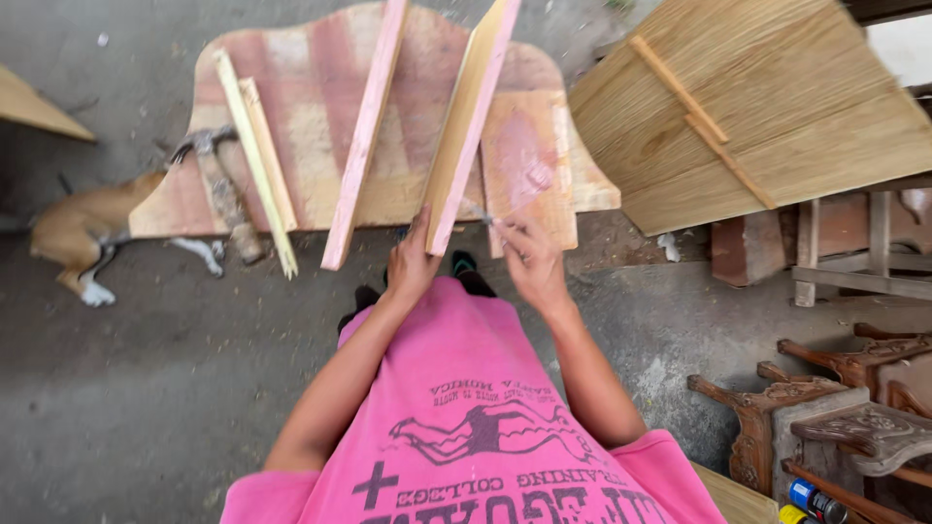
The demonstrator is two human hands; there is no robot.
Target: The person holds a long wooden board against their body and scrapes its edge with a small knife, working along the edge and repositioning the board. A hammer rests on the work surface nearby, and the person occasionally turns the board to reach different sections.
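**Scalloped board surface above a concrete floor**

A pink-streaked wooden surface (311,146) with a scalloped far edge carries the work. On it, at 10 o'clock, lie a hammer (221,189) and two pale thin strips (262,165). A pink batten (364,136) runs toward 12 o'clock, and a square offcut (529,155) lies at 1 o'clock. Beneath is grey concrete floor (146,388), where a tan dog (87,228) lies at 9 o'clock.

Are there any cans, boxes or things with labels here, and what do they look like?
Spray can: bottom right corner beside the carved wooden furniture, lying down, blue body, red band, dark cap.
Second can: just left of it at the frame edge, yellow, mostly cut off.
No boxes, signs or screens show.
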